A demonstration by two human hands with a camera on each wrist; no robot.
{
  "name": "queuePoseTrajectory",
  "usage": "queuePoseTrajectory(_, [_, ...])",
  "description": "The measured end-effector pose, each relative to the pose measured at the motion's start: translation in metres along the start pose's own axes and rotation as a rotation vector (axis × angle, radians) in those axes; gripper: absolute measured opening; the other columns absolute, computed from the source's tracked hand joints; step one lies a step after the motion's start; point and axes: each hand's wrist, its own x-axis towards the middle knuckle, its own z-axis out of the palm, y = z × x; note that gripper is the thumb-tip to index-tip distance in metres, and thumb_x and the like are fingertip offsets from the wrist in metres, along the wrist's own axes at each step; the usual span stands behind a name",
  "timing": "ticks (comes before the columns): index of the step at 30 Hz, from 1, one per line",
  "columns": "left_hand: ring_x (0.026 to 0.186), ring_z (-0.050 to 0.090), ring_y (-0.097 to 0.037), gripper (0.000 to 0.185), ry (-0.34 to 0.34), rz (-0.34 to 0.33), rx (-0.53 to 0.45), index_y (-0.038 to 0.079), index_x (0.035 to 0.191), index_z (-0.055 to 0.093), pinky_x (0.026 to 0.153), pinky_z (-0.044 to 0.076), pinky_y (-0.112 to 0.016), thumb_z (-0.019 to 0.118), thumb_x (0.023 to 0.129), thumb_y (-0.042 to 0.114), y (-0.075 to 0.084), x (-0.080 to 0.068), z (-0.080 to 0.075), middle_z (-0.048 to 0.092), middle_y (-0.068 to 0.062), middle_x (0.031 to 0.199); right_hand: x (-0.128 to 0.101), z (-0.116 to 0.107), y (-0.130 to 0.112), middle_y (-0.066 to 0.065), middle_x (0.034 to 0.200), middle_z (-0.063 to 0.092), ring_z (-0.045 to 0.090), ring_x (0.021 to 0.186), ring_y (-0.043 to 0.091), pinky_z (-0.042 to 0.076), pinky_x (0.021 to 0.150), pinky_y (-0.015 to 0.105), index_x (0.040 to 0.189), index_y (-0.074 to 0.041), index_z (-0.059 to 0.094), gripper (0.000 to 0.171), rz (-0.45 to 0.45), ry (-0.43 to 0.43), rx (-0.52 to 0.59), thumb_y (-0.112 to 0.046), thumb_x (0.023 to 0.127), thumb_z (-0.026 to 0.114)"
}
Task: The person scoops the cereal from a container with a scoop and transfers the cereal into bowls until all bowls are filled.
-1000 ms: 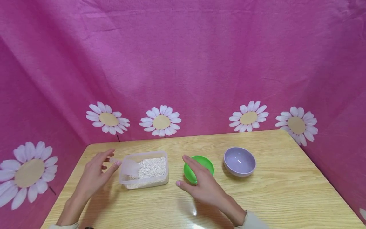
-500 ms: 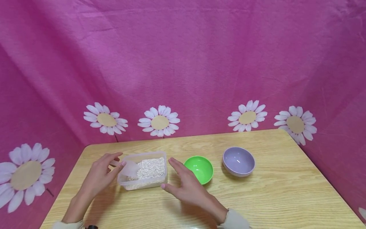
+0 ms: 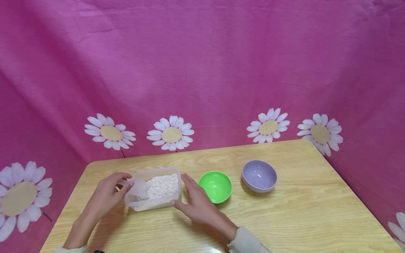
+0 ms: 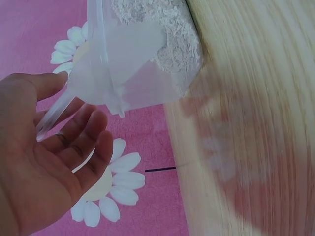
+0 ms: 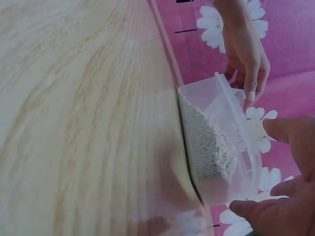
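Observation:
A translucent plastic container [image 3: 153,205] of pale flakes [image 3: 162,186] stands on the left part of the table. A translucent scoop [image 3: 139,188] leans in its left end, its bowl against the flakes. My left hand [image 3: 105,195] is at the scoop's handle [image 4: 55,114], which passes between thumb and loosely curled fingers; the thumb tip lies at the scoop's neck. My right hand [image 3: 199,205] has its fingers extended, with thumb and fingertips right at the container's right end. In the right wrist view, this hand [image 5: 290,187] holds nothing.
A green bowl [image 3: 216,186] stands just right of my right hand, and a purple bowl [image 3: 259,175] further right. Both look empty. A pink cloth [image 3: 202,70] printed with white flowers hangs behind and beside the wooden table [image 3: 300,211].
My right hand has moved left from over the green bowl to the container's right end. My left hand has come right, closing in on the scoop's handle. The head view has shifted slightly.

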Motion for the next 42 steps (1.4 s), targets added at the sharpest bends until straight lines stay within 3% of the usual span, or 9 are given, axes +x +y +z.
queuePoseTrajectory(11, [0.087,0.063,0.005,0.017,-0.038,0.043,-0.083,0.003,0.114,0.073,0.067,0.053,-0.023,0.076,0.097,0.005,-0.008,-0.005,-0.004,0.078,-0.006,0.103,0.006,0.008,0.001,0.019,0.173,0.036,0.036,0.161,0.031,0.030,0.131,0.051,0.165,0.003,0.033,0.085,-0.028,0.002,0.031,-0.031,0.100,0.075])
queuePoseTrajectory(20, [0.090,0.061,0.008,0.020,-0.023,0.168,-0.111,0.001,0.113,0.070,0.065,0.052,-0.023,0.074,0.095,-0.006,-0.020,-0.008,-0.001,0.077,-0.007,0.104,0.011,0.013,0.004,0.020,0.173,0.036,0.037,0.160,0.032,0.031,0.130,0.051,0.166,0.004,0.030,0.083,-0.029,0.000,0.024,-0.029,0.102,0.074])
queuePoseTrajectory(27, [0.086,0.059,0.007,0.016,0.003,0.143,-0.096,0.003,0.108,0.069,0.063,0.050,-0.022,0.074,0.096,-0.005,-0.023,-0.012,0.004,0.077,-0.007,0.097,0.013,0.018,0.005,0.020,0.171,0.039,0.046,0.154,0.030,0.038,0.126,0.048,0.166,0.006,0.028,0.081,-0.020,0.000,0.061,-0.027,0.105,0.070])
queuePoseTrajectory(35, [0.087,0.060,0.007,0.015,0.060,0.162,-0.076,0.004,0.106,0.070,0.062,0.049,-0.022,0.076,0.094,-0.003,-0.025,-0.014,0.010,0.077,-0.011,0.094,0.013,0.020,0.005,0.023,0.169,0.041,0.049,0.151,0.031,0.043,0.122,0.042,0.165,0.007,0.029,0.077,-0.030,0.017,0.101,-0.023,0.106,0.069])
queuePoseTrajectory(42, [0.083,0.056,0.007,0.018,0.102,0.176,-0.074,0.001,0.105,0.071,0.064,0.052,-0.022,0.077,0.091,-0.008,-0.026,-0.015,0.015,0.074,-0.004,0.092,0.013,0.021,0.006,0.027,0.165,0.044,0.056,0.145,0.032,0.051,0.114,0.036,0.165,0.008,0.028,0.076,-0.036,0.011,0.163,-0.019,0.107,0.069])
